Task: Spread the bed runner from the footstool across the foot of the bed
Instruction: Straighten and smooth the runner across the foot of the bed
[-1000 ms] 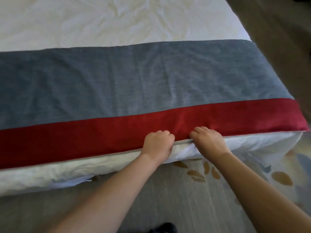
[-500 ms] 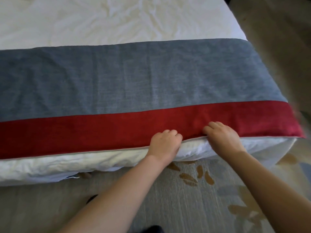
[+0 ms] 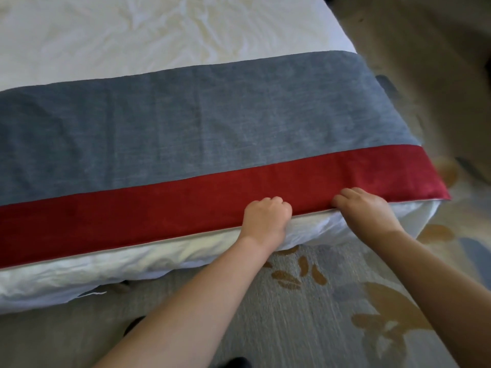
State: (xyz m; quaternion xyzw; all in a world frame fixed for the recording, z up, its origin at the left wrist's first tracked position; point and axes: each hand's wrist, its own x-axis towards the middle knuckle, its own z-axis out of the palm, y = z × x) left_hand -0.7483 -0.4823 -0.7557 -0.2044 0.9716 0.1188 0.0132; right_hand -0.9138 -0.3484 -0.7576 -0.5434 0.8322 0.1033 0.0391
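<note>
The bed runner (image 3: 202,134), grey-blue with a red band along its near side, lies flat across the foot of the white bed (image 3: 164,30). Its right end reaches the bed's right corner and its left end runs out of view. My left hand (image 3: 265,219) is curled on the runner's near hem, close to the middle. My right hand (image 3: 364,208) grips the same hem further right, fingers on the red band. The white duvet edge (image 3: 106,269) bulges out below the hem. No footstool is in view.
A pale grey rug (image 3: 292,314) with orange-brown and blue leaf shapes covers the floor in front of the bed. Brownish carpet (image 3: 425,62) lies to the right of the bed. A dark shoe tip (image 3: 239,362) shows at the bottom edge.
Both hands have slid right along the runner's near hem, the right one further, so they are wider apart. My view has shifted right and tilted.
</note>
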